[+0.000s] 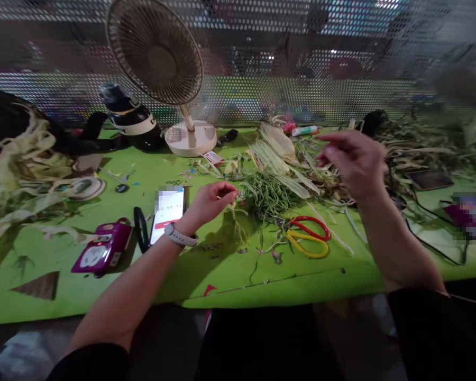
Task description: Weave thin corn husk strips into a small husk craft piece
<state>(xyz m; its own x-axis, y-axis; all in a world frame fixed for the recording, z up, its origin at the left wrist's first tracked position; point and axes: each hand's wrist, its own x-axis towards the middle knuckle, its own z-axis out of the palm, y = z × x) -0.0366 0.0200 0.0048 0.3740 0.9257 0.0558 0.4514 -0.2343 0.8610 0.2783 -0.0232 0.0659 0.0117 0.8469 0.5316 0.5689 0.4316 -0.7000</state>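
Note:
My left hand (218, 200), with a pale watch strap on its wrist, is closed in a pinch on a small bundle of thin pale strands (238, 225) that hangs below the fingertips. Just right of it lies a heap of thin green twisted strands (272, 193). My right hand (355, 161) is raised above the table, fingers curled and thumb drawn in; whatever it may hold is too fine to make out. Scissors (311, 236) with red and yellow handles rest between my forearms. Behind the green heap are dried corn husks (277, 145).
On the green tabletop (206, 275) stand a fan (190, 138) and a dark bottle (137, 124). Nearer are a phone (167, 211), a purple device (103, 246) and a tape roll (86, 188). More dried husks (27, 153) lie left. A black cable (424, 241) runs at right.

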